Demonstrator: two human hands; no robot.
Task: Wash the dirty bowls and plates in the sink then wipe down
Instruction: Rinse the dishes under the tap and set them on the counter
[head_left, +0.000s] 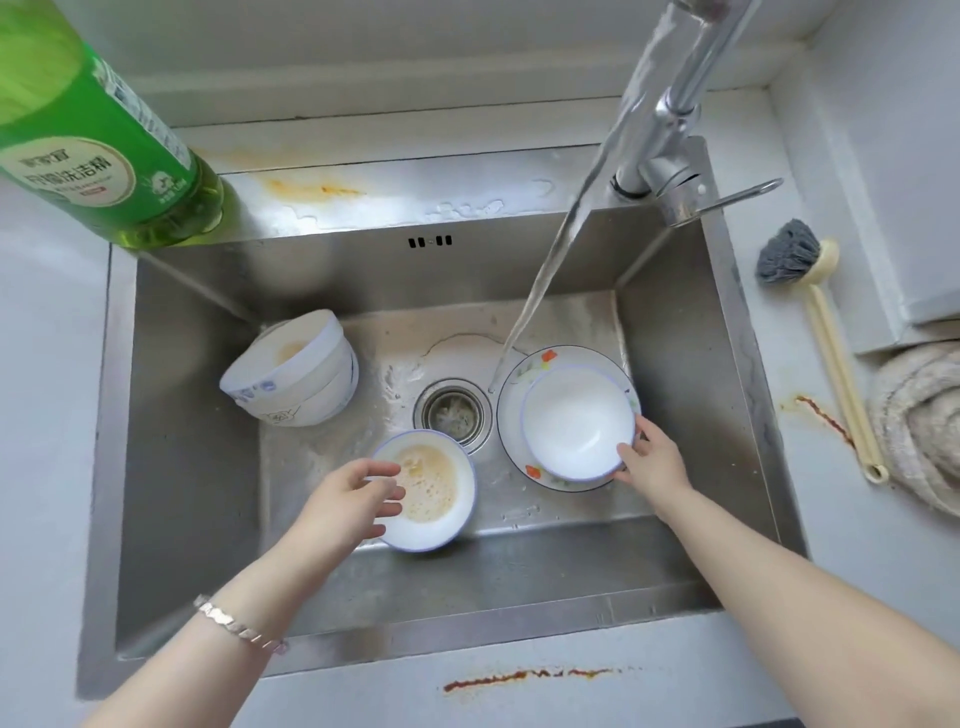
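Observation:
A steel sink (192, 467) holds the dishes. A white bowl with brown foamy residue (436, 499) sits near the front, and my left hand (353, 499) hovers over its left rim with fingers loosely curved, holding nothing. A clean white bowl (571, 415) lies on a flowered plate (511, 410) at the right; my right hand (652, 460) grips that bowl's near rim. A tilted stack of dirty bowls (291, 369) leans in the back left corner. Water runs from the tap (675, 104) onto the sink floor beside the plate.
A green dish soap bottle (104, 145) stands at the sink's back left corner. A dish brush (810, 291) and a rolled cloth (919, 415) lie on the right counter. Brown stains mark the counter at the front (519, 678) and right. The drain (452, 410) is in the middle.

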